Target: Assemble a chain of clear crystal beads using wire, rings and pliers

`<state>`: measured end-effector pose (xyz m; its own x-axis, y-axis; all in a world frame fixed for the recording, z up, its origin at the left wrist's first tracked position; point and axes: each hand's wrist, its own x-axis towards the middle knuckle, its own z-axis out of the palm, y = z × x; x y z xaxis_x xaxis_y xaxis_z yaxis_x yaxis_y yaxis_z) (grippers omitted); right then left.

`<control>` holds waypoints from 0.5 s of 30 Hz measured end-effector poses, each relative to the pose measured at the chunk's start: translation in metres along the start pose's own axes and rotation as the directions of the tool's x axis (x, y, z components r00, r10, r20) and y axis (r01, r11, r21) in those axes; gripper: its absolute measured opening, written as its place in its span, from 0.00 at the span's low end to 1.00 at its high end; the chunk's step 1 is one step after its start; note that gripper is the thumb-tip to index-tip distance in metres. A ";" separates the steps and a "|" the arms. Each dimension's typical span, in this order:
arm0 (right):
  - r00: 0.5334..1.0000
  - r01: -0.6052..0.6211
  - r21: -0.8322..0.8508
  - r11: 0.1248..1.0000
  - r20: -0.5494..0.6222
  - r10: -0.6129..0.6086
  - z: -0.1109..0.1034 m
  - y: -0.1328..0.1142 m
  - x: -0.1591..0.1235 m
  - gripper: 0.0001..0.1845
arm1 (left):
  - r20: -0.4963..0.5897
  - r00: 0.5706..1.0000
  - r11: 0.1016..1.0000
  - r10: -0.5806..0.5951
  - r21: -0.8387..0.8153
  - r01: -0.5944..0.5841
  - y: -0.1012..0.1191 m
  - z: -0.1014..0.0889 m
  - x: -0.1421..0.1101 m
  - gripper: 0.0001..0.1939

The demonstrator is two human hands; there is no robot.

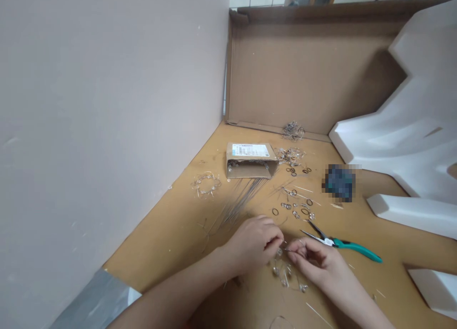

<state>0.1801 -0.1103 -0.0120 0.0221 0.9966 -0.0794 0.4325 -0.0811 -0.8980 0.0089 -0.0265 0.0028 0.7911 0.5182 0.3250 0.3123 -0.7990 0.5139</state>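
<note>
Over the near part of the table, my left hand is closed in a pinch, its fingertips meeting a thin wire. My right hand pinches the same work from the other side, thumb against forefinger. Below and between the fingers hangs a beaded wire strand with clear beads and short wire ends. Just past my right hand lie needle-nose pliers with green handles, jaws apart. Several clear beads and dark rings are scattered beyond my hands. The exact wire tips are too small to make out.
A small open cardboard box stands farther back, near straight wires and a beaded ring. Wire-and-bead piles lie beside it. A large cardboard panel, white foam pieces and a pale wall border the table.
</note>
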 end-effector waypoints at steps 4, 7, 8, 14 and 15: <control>0.995 -0.085 0.088 0.993 0.052 0.080 -0.006 -0.007 -0.001 0.13 | -0.051 0.997 0.996 -0.053 -0.073 0.049 0.001 -0.001 0.001 0.07; 0.991 -0.118 0.127 0.985 0.073 0.110 -0.009 -0.012 -0.001 0.16 | -0.057 0.992 0.982 -0.114 -0.158 0.104 0.002 -0.003 0.001 0.07; 0.991 -0.126 0.140 0.982 0.073 0.116 -0.010 -0.013 0.000 0.17 | -0.058 0.989 0.975 -0.135 -0.186 0.122 0.002 -0.004 0.002 0.06; 0.992 -0.120 0.199 0.973 0.061 0.110 -0.012 -0.011 0.001 0.18 | -0.054 0.981 0.955 -0.186 -0.243 0.168 0.003 -0.006 0.001 0.06; 0.992 -0.120 0.206 0.971 0.056 0.111 -0.012 -0.010 0.001 0.19 | -0.055 0.981 0.955 -0.188 -0.244 0.169 0.003 -0.006 0.001 0.06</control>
<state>0.1863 -0.1086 0.0018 0.0196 0.9791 -0.2024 0.2317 -0.2013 -0.9517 0.0077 -0.0266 0.0093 0.6880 0.6753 0.2657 0.3037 -0.6005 0.7397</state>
